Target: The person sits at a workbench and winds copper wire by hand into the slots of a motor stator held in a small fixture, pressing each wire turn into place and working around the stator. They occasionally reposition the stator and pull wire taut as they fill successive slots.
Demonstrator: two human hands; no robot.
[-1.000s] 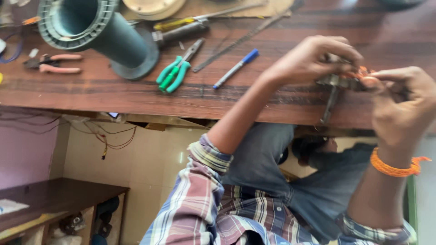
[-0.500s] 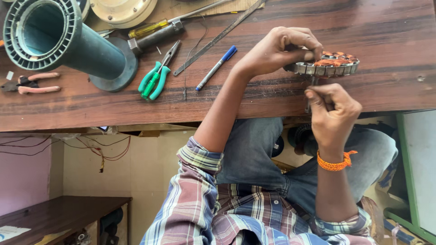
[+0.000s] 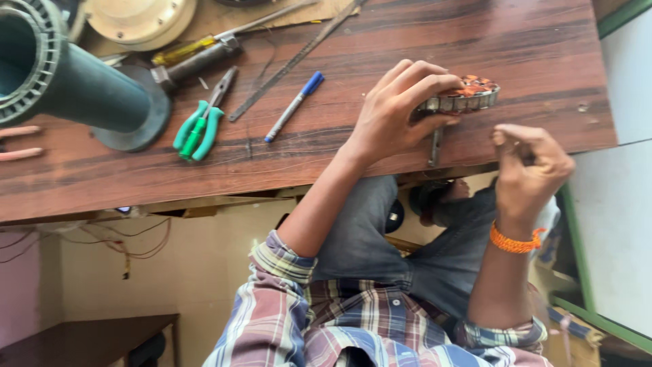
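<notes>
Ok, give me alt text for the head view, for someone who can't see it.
The left hand holds a round metal stator with orange copper windings on edge on a dark wooden table, while the right hand hovers beside it, fingers pinched. Green-handled pliers, a blue-capped pen and a dark green tube lie further left.

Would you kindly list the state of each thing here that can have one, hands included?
Left hand: gripping the stator, fingers curled over its rim.
Right hand: fingers pinched shut, apart from the stator; what it pinches is too small to tell.
Wound stator: tilted on edge on the wooden table.
Green-handled pliers: lying flat, jaws closed.
Blue pen: capped, lying flat.
Green pipe: lying on its side.
</notes>
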